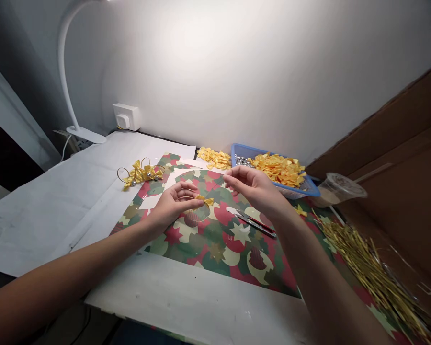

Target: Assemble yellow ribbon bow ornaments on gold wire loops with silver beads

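Note:
My left hand (174, 203) pinches a small yellow ribbon bow (208, 200) between thumb and fingers, above the patterned sheet (215, 251). A thin loop, possibly wire, curves below the bow. Up and to the right, my right hand (251, 184) is closed in a pinch, thumb against forefinger. Whatever lies between those fingertips is too fine to make out. Below the right hand, a pair of thread snips (256, 224) with red and dark parts lies on the sheet. Left of my left hand sit several yellow bows (141, 173) with gold wire rings and silver bells.
Against the wall stands a blue basket (294, 195) with yellow bows and silver bells, beside a pile of yellow bows (214, 157). A clear plastic cup (341, 189) and a bundle of gold wires (369, 268) lie right. A white lamp (62, 67) rises at left.

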